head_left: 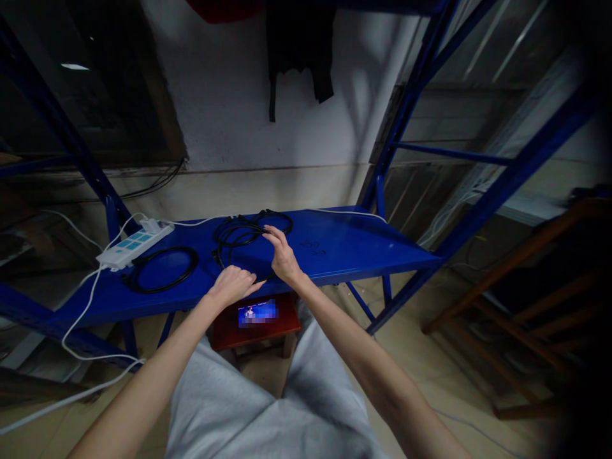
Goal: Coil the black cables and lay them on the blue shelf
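Black cable (239, 241) lies in loose overlapping loops on the blue shelf (335, 239) in front of me. My left hand (233, 284) is at the shelf's front edge, fingers curled and thumb pointing right, closed around a part of the cable that it mostly hides. Just right of the loops is my right hand (283, 254), its fingers stretched out to the left and their tips against the coil's right side. Its palm side is partly hidden. A separate black cable coil (165, 270) rests flat at the left, apart from both hands.
A white power strip (136, 245) with a plug in it sits at the shelf's left end, and white cords trail from it. Blue posts (406, 108) frame the shelf. Below, a lit phone (258, 313) lies on a reddish stool (282, 325). A wooden chair (516, 312) stands right.
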A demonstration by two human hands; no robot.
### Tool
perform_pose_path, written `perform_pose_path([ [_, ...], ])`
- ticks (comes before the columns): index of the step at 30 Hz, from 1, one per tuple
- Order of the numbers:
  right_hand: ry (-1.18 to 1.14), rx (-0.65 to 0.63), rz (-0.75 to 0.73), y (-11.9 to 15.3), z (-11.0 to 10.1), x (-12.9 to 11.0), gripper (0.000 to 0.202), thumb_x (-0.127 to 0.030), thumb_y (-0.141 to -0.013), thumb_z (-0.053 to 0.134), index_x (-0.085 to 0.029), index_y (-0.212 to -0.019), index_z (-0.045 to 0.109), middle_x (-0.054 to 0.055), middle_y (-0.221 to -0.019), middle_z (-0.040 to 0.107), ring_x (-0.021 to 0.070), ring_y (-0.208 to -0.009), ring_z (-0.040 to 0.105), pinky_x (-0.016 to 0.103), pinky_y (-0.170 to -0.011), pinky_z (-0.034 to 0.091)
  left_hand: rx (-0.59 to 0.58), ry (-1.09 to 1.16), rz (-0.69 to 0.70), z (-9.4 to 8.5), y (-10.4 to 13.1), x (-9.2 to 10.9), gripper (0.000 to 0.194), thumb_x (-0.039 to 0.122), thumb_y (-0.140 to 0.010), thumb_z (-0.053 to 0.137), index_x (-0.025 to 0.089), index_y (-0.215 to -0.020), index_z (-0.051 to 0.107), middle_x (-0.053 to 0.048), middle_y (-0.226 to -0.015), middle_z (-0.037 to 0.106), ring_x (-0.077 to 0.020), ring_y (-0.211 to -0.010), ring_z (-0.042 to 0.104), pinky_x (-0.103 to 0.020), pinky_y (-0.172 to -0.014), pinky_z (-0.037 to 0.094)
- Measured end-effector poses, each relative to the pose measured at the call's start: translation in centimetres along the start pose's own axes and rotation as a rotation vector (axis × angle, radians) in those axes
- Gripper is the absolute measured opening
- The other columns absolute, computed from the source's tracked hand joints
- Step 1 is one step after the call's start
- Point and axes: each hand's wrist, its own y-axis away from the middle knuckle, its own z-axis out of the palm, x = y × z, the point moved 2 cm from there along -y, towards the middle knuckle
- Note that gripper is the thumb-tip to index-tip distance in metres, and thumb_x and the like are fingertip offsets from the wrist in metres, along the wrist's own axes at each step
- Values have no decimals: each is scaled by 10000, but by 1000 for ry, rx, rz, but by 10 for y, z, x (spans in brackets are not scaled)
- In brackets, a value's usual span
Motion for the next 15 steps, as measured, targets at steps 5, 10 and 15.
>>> perform_pose_path([
  [5, 15, -222, 186, -5, 10, 23, 782, 66, -642, 350, -175, -1357, 555, 130, -1369, 569, 239, -1308, 539, 447, -1134, 445, -3, 79, -46, 2, 0, -3, 614, 547, -1046, 337, 143, -833, 747, -164, -777, 749, -260, -728, 719, -301, -647, 418],
  [10, -11, -355, 373, -3, 24, 50, 525, 25, -725, 417, -166, -1157, 648, 117, -1197, 635, 229, -1114, 611, 405, -1042, 470, 49, 268, -137, 2, 0, -12, 508, 596, -997, 446, 188, -797, 674, -74, -716, 706, -209, -691, 665, -284, -623, 332],
  [15, -441, -8, 615, -4, 16, 66, 208, -250, -901, 573, -211, -1086, 661, 74, -1178, 673, 188, -1019, 670, 344, -948, 524, 29, 395, -261, 5, -7, -20, 499, 633, -943, 509, 217, -673, 564, -18, -590, 589, -182, -601, 572, -291, -586, 241],
])
